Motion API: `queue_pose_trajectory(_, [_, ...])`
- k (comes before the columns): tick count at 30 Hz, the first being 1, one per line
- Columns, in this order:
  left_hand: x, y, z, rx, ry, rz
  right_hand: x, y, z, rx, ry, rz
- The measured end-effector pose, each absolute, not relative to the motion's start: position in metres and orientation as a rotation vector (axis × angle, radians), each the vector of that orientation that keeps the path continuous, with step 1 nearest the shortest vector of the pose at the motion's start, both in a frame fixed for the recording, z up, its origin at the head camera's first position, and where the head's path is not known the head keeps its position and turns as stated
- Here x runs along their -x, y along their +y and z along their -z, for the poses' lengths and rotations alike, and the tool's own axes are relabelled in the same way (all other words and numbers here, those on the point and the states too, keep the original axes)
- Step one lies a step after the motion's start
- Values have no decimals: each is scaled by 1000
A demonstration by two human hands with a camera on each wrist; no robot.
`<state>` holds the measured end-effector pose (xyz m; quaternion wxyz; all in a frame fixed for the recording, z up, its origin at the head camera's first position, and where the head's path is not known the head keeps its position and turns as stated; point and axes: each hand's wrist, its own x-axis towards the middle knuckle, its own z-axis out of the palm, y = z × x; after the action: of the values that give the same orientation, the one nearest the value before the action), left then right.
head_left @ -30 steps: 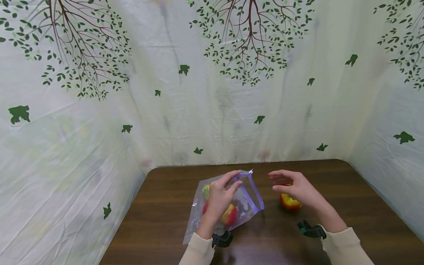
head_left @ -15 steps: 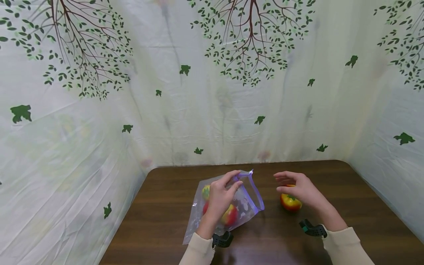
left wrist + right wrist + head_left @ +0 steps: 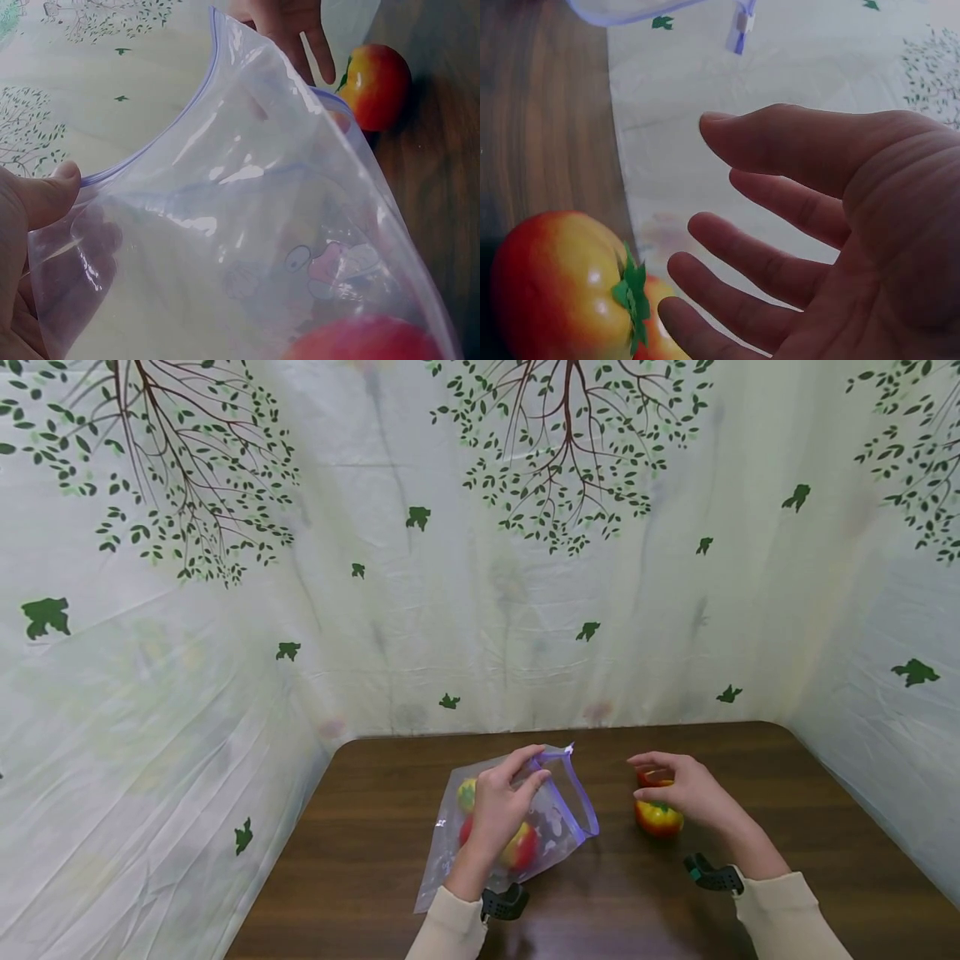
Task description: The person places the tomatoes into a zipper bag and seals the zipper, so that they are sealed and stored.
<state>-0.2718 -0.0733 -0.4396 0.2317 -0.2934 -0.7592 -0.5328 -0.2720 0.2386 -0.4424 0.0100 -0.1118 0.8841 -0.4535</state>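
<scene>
My left hand [image 3: 497,806] pinches the purple-edged rim of a clear zip bag [image 3: 225,165] at one side, thumb on the near face. The bag leans on the table with its mouth gaping to the right. Through the film show a red-and-yellow fruit [image 3: 521,848] and a yellow-green one [image 3: 467,794], with more red partly hidden by my wrist. Right of the bag sits a tomato-like red-and-yellow fruit [image 3: 562,285] with a green leafy top. Just over it hovers my right hand [image 3: 688,787], thumb and fingers spread apart and holding nothing.
Everything stands on a dark wooden table [image 3: 360,827]. A pale cloth [image 3: 525,635] printed with trees and leaves hangs behind and at both sides. Each wrist wears a black band [image 3: 504,902]. The bag's slider [image 3: 742,21] is at the rim's upper corner.
My right hand has shifted slightly right and toward me, uncovering the fruit's green top. My left hand and the bag have stayed in place.
</scene>
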Motion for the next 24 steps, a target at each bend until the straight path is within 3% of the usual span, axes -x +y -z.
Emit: queue_pose_trajectory(24, [273,-73,441,780,-2114,1476,280,255,463,367,2771,1201])
